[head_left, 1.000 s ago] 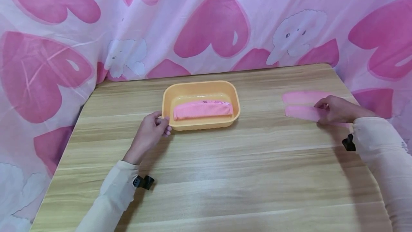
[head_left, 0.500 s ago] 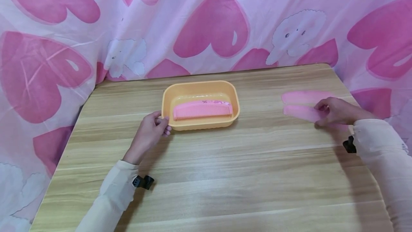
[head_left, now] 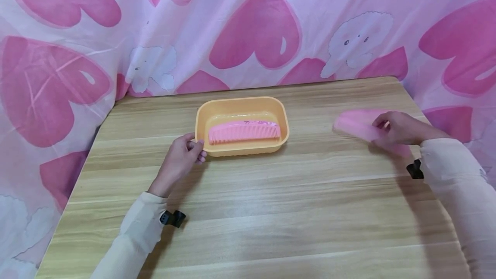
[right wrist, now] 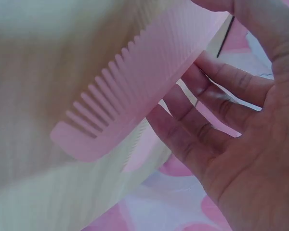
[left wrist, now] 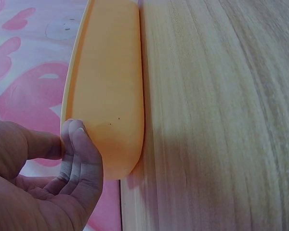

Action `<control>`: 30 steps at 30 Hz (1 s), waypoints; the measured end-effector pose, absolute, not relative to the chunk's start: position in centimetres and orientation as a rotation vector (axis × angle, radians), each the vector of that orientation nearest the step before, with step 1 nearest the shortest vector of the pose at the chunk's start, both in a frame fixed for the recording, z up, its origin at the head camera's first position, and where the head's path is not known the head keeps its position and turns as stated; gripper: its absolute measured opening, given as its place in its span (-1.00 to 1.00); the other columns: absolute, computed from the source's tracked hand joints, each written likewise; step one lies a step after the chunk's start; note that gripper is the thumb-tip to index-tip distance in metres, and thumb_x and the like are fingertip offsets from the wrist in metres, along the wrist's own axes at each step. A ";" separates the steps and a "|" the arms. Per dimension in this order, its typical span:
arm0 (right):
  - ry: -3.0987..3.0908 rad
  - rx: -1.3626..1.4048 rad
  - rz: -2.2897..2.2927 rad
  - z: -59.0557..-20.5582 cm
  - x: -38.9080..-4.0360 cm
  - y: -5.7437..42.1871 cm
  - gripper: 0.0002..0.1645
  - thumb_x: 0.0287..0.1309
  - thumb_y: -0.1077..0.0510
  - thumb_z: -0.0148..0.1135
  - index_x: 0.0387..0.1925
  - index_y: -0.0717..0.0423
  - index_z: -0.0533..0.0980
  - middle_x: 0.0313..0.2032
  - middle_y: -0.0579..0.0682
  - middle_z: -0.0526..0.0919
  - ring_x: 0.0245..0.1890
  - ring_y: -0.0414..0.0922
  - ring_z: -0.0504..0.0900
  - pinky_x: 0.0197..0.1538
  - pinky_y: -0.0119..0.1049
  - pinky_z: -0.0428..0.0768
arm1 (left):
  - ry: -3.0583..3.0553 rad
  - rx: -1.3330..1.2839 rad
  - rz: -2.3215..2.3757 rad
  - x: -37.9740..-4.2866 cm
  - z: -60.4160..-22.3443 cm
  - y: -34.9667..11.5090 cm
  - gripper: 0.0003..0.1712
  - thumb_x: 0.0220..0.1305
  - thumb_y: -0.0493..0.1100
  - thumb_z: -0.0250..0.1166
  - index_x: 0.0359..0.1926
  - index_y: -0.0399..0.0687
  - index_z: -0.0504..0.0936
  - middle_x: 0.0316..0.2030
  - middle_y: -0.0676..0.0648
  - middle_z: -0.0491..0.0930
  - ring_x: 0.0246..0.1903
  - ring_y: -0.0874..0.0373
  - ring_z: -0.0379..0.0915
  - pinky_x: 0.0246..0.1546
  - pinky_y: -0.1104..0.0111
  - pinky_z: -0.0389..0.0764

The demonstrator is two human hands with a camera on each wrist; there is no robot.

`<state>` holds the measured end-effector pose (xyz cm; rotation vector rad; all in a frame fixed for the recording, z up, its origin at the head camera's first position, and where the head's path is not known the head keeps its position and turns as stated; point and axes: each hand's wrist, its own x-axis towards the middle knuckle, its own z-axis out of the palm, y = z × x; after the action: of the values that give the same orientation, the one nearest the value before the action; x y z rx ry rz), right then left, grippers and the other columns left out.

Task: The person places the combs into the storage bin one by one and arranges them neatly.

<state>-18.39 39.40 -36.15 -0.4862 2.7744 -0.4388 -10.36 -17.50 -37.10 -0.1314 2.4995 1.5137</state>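
Note:
My left hand pinches the left front corner of an orange plastic basin, thumb and fingers on either side of its rim. Inside the basin lies a pink comb, its teeth toward me. At the right, my right hand holds a second pink comb, blurred in the head view. The right wrist view shows this comb tilted above the table, with fingertips along its spine. Behind it a third pink comb lies on the table, partly hidden by the held one.
The wood-grain table extends in front of the basin and between it and the right hand. A pink curtain with hearts hangs along the table's back and sides. Small black cameras sit at both wrists.
My right hand has raised the comb from the table and shifted slightly left and away from me, so it now overlaps the comb behind. The left hand and basin have stayed put.

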 end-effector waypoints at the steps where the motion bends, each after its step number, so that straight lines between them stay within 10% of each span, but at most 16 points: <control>1: 2.778 -0.485 -0.433 -35.9 -18.5 39.1 -0.41 -0.13 0.09 0.63 -0.16 0.44 0.60 -0.24 0.15 0.70 -0.21 0.09 0.66 -0.24 -0.20 0.66 | 2.501 -0.132 1.512 -10.4 -37.1 -17.5 -0.50 0.59 -0.20 0.03 0.39 -0.40 0.32 -0.26 -0.28 0.63 -0.39 0.12 0.61 -0.30 0.36 0.75; 30: 2.763 -0.830 -0.476 -30.8 -22.8 25.6 -0.58 -0.16 0.13 0.57 -0.23 0.28 0.66 -0.34 0.02 0.69 -0.36 -0.08 0.60 -0.28 -0.20 0.61 | 2.499 -0.112 1.525 -10.4 -37.2 -17.6 -0.53 0.58 -0.22 0.03 0.35 -0.43 0.34 -0.30 -0.24 0.63 -0.39 0.12 0.61 -0.31 0.36 0.75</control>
<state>-22.78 25.60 -30.81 -0.8296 2.7629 -0.4757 -10.36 -17.59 -37.16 -0.1125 2.4995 1.5250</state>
